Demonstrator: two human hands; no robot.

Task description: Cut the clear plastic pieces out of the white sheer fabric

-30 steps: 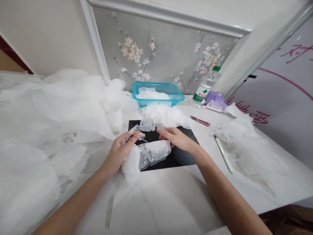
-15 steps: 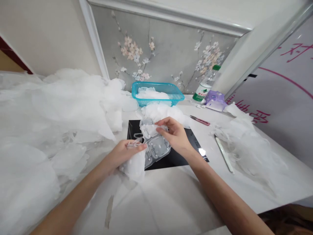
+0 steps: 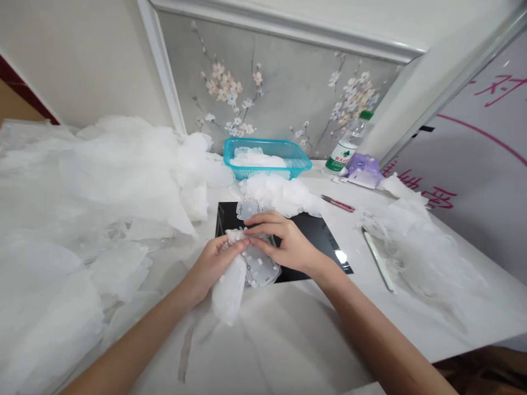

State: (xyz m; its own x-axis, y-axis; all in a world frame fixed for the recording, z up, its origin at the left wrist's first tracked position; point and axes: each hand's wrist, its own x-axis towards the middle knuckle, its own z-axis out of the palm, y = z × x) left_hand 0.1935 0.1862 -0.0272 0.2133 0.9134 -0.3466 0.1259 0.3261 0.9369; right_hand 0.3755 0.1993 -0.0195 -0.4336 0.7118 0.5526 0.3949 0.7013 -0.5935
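Note:
My left hand (image 3: pixel 212 266) is closed on a gathered strip of white tulle (image 3: pixel 229 291), which hangs below it onto the translucent studded plastic piece (image 3: pixel 261 270). That piece has small white dots and lies on a black mat (image 3: pixel 315 230). My right hand (image 3: pixel 284 241) rests over its upper part, fingers pressed against it and meeting the tulle near my left fingertips. Another rounded plastic section (image 3: pixel 248 209) sticks out beyond my right fingers. Much of the plastic is hidden under my hands.
A large mass of white tulle (image 3: pixel 94 181) covers the left of the white table, with more at the right (image 3: pixel 424 258). Behind stand a teal basket (image 3: pixel 267 158), water bottle (image 3: pixel 343 148) and purple packet (image 3: pixel 362 171). Scissors (image 3: pixel 338 203) and a long metal blade (image 3: pixel 377 259) lie nearby.
My hands have drawn closer together over the plastic piece. My right hand has moved down and left, now covering more of it, and the tulle in my left hand hangs lower.

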